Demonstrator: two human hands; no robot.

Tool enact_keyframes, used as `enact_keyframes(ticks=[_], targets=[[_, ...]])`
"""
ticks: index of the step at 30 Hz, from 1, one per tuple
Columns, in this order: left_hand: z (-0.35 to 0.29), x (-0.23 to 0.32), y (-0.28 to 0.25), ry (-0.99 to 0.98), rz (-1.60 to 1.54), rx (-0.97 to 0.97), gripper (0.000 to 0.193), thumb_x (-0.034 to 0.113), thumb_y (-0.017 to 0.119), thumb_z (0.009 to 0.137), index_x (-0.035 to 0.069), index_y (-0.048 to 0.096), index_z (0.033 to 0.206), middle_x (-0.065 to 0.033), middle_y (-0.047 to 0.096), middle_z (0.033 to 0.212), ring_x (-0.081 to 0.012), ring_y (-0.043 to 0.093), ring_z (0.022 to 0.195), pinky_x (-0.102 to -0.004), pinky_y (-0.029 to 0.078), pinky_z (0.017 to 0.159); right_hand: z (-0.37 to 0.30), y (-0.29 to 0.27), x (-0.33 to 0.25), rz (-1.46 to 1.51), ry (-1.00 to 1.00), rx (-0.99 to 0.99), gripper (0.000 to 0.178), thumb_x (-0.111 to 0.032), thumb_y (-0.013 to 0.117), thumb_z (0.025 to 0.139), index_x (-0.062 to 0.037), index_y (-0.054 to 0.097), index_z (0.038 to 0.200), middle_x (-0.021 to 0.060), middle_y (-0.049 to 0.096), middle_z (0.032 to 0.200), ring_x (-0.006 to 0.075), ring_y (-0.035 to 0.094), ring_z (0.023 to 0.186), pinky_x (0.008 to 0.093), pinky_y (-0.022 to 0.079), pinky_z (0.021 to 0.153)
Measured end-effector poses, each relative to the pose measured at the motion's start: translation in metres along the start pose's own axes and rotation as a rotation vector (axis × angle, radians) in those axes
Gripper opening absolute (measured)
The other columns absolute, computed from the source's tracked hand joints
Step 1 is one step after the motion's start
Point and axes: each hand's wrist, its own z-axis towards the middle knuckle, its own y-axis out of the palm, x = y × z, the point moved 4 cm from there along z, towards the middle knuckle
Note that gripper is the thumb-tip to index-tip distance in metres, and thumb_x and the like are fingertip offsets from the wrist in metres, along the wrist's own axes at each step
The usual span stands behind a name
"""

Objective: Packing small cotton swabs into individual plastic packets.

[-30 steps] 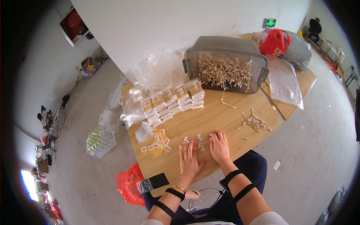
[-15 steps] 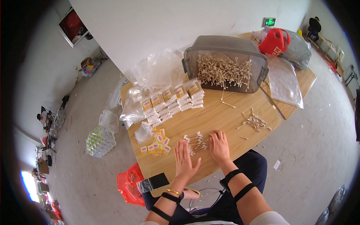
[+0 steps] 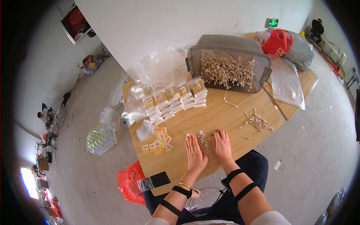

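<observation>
A flat bunch of cotton swabs (image 3: 203,140) lies on the wooden table (image 3: 168,168) between my hands. My left hand (image 3: 195,155), fingers stretched out together, rests along the bunch's left end and hides part of it. At the right end is my right hand (image 3: 222,145), its fingers lowered to the tabletop with nothing gripped. Left of my left hand is a loose pile of small yellow-and-white cards (image 3: 159,141). Behind them, packed bags of swabs (image 3: 174,98) stand stacked in rows. Some loose swabs (image 3: 258,122) lie to the right.
A grey plastic bin (image 3: 230,45) tipped on its side holds a heap of swabs (image 3: 227,69). Clear plastic bags (image 3: 159,69) lie at the back left, a red container (image 3: 278,42) at the back right. A phone-like black object (image 3: 159,180) sits near the front edge, above a red bag (image 3: 129,183).
My left hand has moved right onto the left end of the swab bunch, its thumb now drawn in. The right hand stays almost in place.
</observation>
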Motion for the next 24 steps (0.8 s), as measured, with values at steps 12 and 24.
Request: enact_keyframes(ticks=[12, 24], targets=[[-0.022, 0.002, 0.008, 0.054, 0.493, -0.228, 0.096, 0.061, 0.05, 0.095, -0.005, 0.017, 0.157, -0.0223, 0.016, 0.165, -0.0327, 0.011, 0.155, -0.0564, 0.001, 0.124, 0.001, -0.006, -0.005, -0.007, 0.008, -0.017, 0.017, -0.009, 0.056, 0.093, -0.0044, 0.061, 0.108, 0.0149, 0.056, 0.115, 0.0355, 0.053, 0.112, 0.0441, 0.045, 0.099], [0.028, -0.008, -0.001, -0.011, 0.507, -0.158, 0.095, 0.06, 0.048, 0.097, -0.01, 0.021, 0.154, -0.0259, 0.017, 0.164, -0.0351, 0.011, 0.155, -0.0544, 0.003, 0.124, 0.0, -0.006, -0.004, -0.005, 0.031, -0.014, 0.018, -0.011, 0.056, 0.094, -0.0027, 0.062, 0.109, 0.015, 0.057, 0.115, 0.0348, 0.053, 0.112, 0.0441, 0.045, 0.098]])
